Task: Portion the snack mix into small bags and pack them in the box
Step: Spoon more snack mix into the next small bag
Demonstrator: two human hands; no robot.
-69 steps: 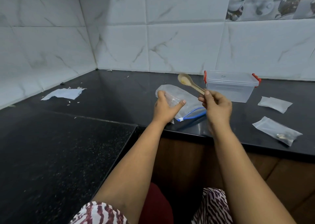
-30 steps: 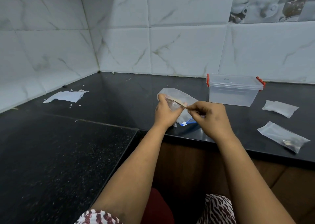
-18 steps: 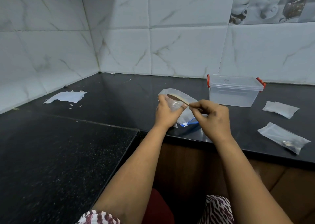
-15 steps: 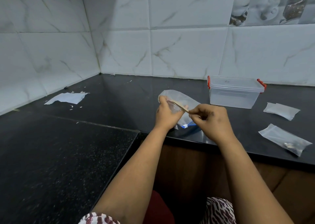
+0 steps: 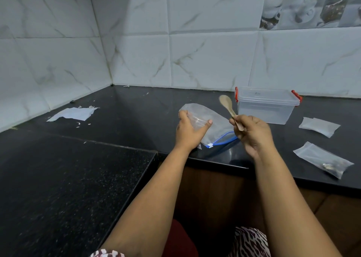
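Head view: we judge portioning in hand, left hand (image 5: 188, 132) gripping a small clear plastic bag (image 5: 197, 121) above the large blue-zip clear bag (image 5: 214, 126) on the black counter (image 5: 136, 120), right hand (image 5: 252, 133) pinching a pale wooden spoon (image 5: 227, 105) aloft near the lidded, red-clipped clear plastic box (image 5: 266, 105); next, dip for mix.

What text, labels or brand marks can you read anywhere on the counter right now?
None can be read.
Plastic box: a small dark mark on its lid, too small to read.
Zip bag, small bags and wooden spoon: no print visible.
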